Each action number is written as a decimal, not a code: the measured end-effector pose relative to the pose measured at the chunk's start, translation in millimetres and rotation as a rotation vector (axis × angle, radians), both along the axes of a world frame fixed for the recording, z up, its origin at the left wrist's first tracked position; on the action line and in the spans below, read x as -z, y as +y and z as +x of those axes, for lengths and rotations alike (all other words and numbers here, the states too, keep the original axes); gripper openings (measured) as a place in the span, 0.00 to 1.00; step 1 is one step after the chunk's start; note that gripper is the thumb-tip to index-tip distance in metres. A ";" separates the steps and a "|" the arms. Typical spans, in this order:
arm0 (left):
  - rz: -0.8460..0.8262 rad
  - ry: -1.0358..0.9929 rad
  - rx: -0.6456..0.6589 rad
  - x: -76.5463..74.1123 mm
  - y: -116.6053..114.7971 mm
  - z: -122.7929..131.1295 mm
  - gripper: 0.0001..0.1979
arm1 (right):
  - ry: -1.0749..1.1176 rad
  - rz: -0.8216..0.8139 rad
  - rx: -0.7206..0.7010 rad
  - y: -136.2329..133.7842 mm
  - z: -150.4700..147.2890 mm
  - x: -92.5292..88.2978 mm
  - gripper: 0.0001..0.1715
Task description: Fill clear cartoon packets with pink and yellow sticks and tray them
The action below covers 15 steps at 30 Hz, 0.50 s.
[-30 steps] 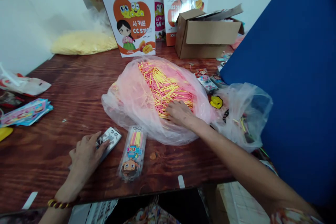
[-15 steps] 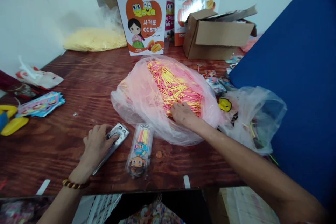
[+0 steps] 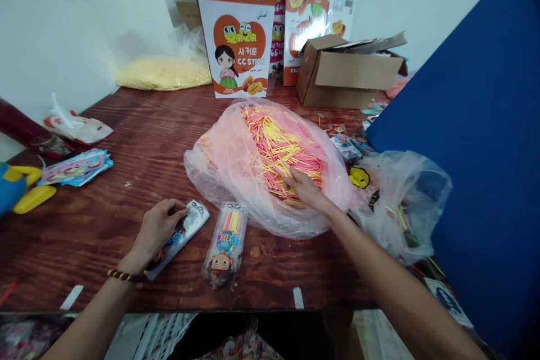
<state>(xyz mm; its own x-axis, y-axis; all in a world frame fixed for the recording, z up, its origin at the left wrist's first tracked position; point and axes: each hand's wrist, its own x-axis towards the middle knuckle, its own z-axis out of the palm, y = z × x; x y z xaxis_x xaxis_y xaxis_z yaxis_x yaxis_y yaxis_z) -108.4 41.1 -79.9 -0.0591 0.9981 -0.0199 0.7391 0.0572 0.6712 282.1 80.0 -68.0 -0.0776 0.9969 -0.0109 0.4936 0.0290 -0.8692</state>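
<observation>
My left hand (image 3: pixel 162 226) lies over a clear printed pouch (image 3: pixel 189 229), thumb and fingers pinched together at its upper part. Part of that pouch is hidden under the hand. Just to the right, a second clear pouch (image 3: pixel 225 242) with a cartoon figure lies flat, pink and yellow sticks inside it. My right hand (image 3: pixel 311 194) reaches into a large open plastic bag (image 3: pixel 236 166), touching the loose pink and yellow sticks (image 3: pixel 280 149). Its thumb and fingers are apart at the near edge of the heap, and some fingertips are partly hidden among the sticks.
Printed cartons (image 3: pixel 240 50) and an open cardboard box (image 3: pixel 354 76) stand at the back. A yellow bag (image 3: pixel 164 72), tissue pack (image 3: pixel 80 125) and printed cards (image 3: pixel 78 167) are on the left. Another plastic bag (image 3: pixel 417 197) sits beside a blue panel (image 3: pixel 485 140) on the right.
My right hand has turned onto its side among the sticks, thumb raised. My left fingers have drawn together on the pouch, exposing more of its print. The view has shifted slightly.
</observation>
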 end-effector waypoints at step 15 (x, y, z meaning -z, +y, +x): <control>0.095 -0.015 0.039 -8.3 -1.4 -10.7 0.14 | 0.392 0.115 0.134 -17.6 -4.8 22.2 0.08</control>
<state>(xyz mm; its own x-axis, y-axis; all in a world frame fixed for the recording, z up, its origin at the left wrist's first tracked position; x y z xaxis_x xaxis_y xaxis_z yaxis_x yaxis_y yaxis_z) -119.1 39.7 -71.6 -0.0207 0.9970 0.0747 0.7296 -0.0360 0.6829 277.3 62.4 -90.2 0.0766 0.9915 0.1056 0.1327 0.0948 -0.9866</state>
